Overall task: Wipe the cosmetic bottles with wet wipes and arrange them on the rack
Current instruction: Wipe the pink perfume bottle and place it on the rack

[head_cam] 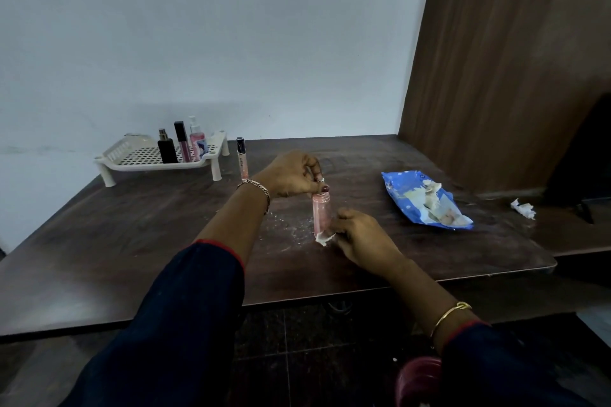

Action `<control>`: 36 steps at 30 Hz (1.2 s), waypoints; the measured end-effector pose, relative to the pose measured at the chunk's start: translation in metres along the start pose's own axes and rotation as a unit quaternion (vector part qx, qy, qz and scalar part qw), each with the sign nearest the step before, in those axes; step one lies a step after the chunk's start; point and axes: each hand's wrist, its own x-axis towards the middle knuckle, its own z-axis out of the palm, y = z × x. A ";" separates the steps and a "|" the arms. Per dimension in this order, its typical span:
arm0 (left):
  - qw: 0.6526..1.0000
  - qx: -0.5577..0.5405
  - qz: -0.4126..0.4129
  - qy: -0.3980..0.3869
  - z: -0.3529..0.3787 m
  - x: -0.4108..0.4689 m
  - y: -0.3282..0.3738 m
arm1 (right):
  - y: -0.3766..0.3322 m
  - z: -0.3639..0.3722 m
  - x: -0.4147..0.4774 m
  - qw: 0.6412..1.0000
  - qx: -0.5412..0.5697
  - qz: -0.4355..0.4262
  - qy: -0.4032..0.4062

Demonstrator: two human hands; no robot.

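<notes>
— Dark blue sleeves (185,324) fill the near edge. What do they reach over?
— Over a dark brown wooden table (132,241). Far left on it stands a white perforated plastic rack (132,157). Its right half holds three upright items: a black bottle with a metallic cap (167,150), a slim pink gloss tube with a black cap (182,142) and a clear pink spray bottle (197,139).
— Any other container?
— A blue wet-wipe packet (426,205) lies to the right, open, with white wipes bulging out.
— And the bottle in hand?
— The pale pink plastic bottle (321,211) is mid-table between the hands, its long axis near upright, top end up. The left hand (291,175) pinches the top with curled fingers. The right hand (360,235) curls round a white wet wipe (322,237) pressed to the bottom end. Whether the base touches the table, I cannot tell.
— Anything smaller?
— A pink gloss tube with a dark cap (242,158) stands just right of the rack, and a crumpled white wipe scrap (524,208) lies far right.
</notes>
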 end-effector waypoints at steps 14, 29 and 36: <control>1.000 -0.020 0.010 0.001 -0.002 -0.002 -0.008 | 0.020 -0.020 0.000 0.997 0.011 0.063 0.033; 1.000 0.004 0.014 0.024 0.001 0.010 -0.015 | -0.006 -0.008 0.015 0.997 -0.047 -0.061 -0.031; 0.999 -0.022 0.009 0.024 0.001 0.007 -0.018 | -0.005 -0.009 0.008 0.997 -0.034 -0.045 -0.048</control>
